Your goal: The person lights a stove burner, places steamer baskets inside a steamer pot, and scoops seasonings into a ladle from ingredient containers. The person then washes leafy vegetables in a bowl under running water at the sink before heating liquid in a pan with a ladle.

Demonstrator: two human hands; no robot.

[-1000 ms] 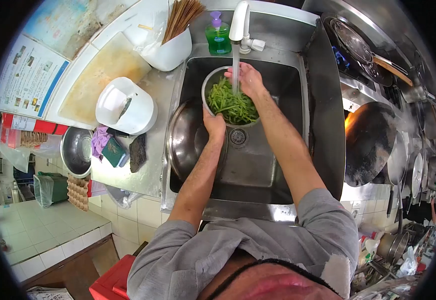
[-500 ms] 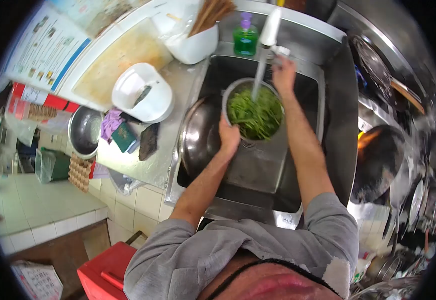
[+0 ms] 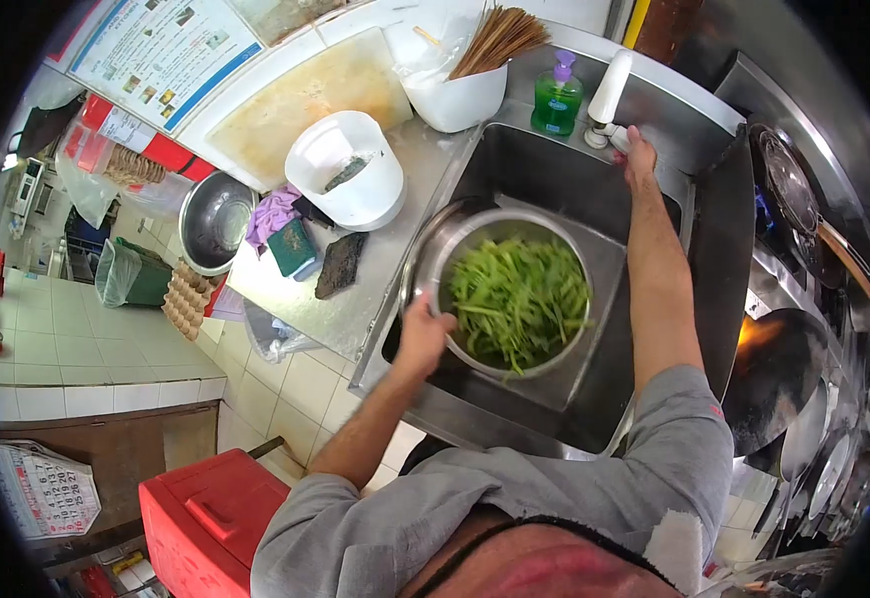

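My left hand [image 3: 423,337] grips the left rim of a metal bowl [image 3: 579,357], thumb over the edge. Cut leafy green vegetables [image 3: 520,299] fill the bowl, which is held over the sink [image 3: 609,299]. At the back of the sink, my right hand [image 3: 638,157] is closed on the tap handle [image 3: 615,136]; its fingertips are partly hidden. No water shows running from the white-sleeved tap [image 3: 609,88]. Left of the bowl, partly covered by it, a larger shiny metal vessel [image 3: 417,264] rests in the sink.
Green soap bottle [image 3: 556,100] stands beside the tap. On the left counter are a white tub [image 3: 355,189], a scrub sponge [image 3: 292,247], a dark scouring pad [image 3: 340,264] and a purple cloth [image 3: 271,217]. At right, flame shows by a wok [image 3: 779,374]. A red box [image 3: 210,508] stands lower left.
The water stream from the tap has stopped. The bowl of greens has come nearer to me, held by my left hand. My right hand stays at the tap handle. The view has shifted.
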